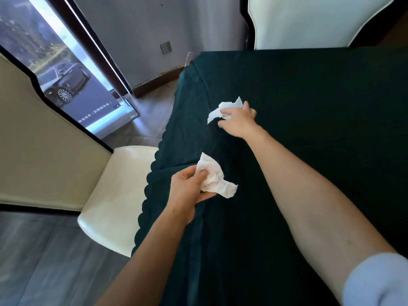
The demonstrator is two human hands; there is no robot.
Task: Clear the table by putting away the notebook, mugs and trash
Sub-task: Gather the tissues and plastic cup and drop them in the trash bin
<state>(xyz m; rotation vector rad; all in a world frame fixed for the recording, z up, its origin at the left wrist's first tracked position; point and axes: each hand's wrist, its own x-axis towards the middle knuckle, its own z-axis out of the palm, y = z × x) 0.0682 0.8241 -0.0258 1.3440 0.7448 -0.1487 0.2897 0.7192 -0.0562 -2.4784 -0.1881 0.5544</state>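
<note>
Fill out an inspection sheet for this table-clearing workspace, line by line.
Surface: table under a dark green tablecloth with a scalloped edge, creased.
Job's things: two crumpled white tissues; near tissue, far tissue. No notebook or mugs seen.
Clutter: nothing seen beyond the tissues.
Grippers: left hand closed on the near tissue by the table edge; right hand reached out farther over the cloth, fingers closing on the far tissue.
Cables: nothing seen.
Surroundings: cream chair beside the table's left edge, a second cream chair back at the far end, a screen showing a car, grey wood-look floor.
</note>
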